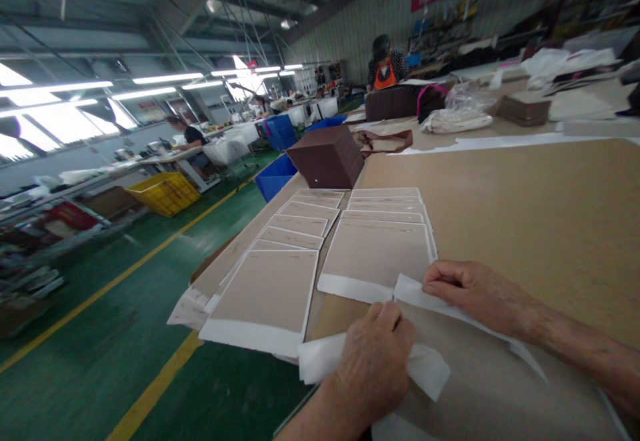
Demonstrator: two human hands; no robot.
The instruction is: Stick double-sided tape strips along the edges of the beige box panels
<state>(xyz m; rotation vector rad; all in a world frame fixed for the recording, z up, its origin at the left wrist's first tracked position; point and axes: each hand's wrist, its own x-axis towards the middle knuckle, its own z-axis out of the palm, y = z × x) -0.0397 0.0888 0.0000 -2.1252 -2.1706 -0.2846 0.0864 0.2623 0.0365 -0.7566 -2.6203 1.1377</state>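
Observation:
My left hand is closed on a crumpled white cloth near the table's front edge. My right hand presses its fingers together on the white edge strip of a beige paper sheet lying in front of me. Just beyond my hands lie two overlapping rows of flat beige sheets with white borders: the left row and the right row. Both rows run away from me toward a brown stack.
A stack of dark brown folded pieces stands behind the rows on the brown table. Blue bins, a yellow crate and a green aisle lie left. Other people work at tables far off.

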